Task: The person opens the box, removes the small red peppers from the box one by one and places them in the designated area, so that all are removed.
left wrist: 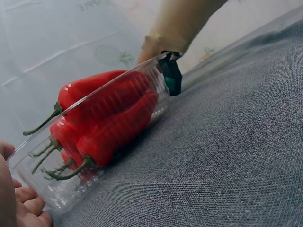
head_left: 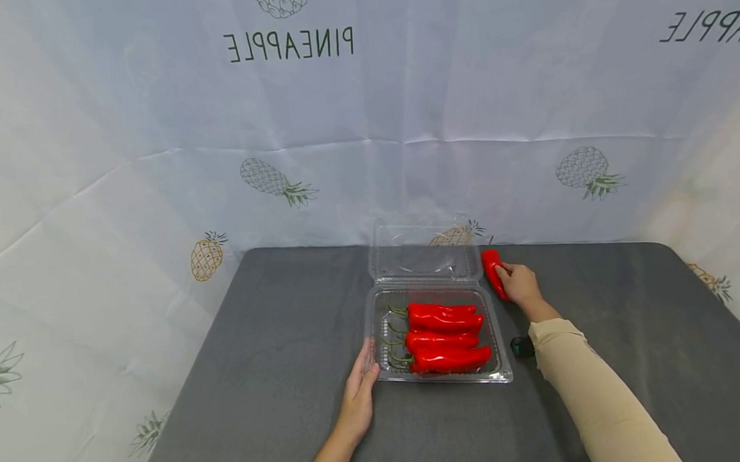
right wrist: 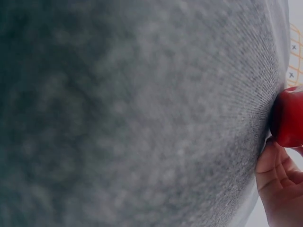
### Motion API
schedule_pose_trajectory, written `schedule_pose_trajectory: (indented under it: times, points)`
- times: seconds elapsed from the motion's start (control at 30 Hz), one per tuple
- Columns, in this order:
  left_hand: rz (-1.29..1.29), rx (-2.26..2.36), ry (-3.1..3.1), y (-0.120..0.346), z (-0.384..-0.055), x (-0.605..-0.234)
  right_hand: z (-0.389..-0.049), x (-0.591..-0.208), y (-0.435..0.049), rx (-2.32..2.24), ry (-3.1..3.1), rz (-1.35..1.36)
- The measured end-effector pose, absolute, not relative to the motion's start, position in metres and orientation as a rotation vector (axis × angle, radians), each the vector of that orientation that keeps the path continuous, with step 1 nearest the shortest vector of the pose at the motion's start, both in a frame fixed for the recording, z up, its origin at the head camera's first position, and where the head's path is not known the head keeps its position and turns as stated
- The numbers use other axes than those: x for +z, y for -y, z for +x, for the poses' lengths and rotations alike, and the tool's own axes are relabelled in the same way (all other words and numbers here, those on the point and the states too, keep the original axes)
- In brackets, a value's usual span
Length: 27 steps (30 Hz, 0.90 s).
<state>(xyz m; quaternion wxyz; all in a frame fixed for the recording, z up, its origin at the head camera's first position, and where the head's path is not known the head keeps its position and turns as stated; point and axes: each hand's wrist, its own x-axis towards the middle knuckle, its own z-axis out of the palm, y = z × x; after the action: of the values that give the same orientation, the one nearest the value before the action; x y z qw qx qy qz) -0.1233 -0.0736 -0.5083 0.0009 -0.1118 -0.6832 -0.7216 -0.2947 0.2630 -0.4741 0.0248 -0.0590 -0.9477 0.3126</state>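
Observation:
A clear plastic clamshell box (head_left: 439, 381) lies on the table with its lid (head_left: 423, 259) flipped back. Several long red peppers (head_left: 448, 359) lie side by side in it, green stems to the left. My left hand (head_left: 357, 394) holds the box's left side; in the left wrist view its thumb is at the rim and the curled fingers (left wrist: 33, 208) are against the wall. Right of the lid, my right hand (head_left: 521, 284) grips another red pepper (head_left: 493, 273) on the tabletop. The right wrist view shows the fingers (right wrist: 270, 165) at that pepper's end.
The grey cloth-covered table (head_left: 286, 321) reaches back to a white curtain (head_left: 337, 106) printed with pineapples. Beneath my right wrist, close to the box's right side, is a small dark wrist device (head_left: 522, 347).

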Motion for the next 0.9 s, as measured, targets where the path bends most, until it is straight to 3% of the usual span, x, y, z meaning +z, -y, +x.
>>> schedule_pose_trajectory:
  times: [0.57,0.9]
  points:
    - [-0.319,-2.296,2.139,0.072,-0.123,-0.505,-0.286,-0.468,-0.272,0.990,2.881,-0.257]
    - [-0.339,-2.297,2.128,0.072,-0.122,-0.504,-0.285,-0.449,-0.276,0.914,2.969,0.130]
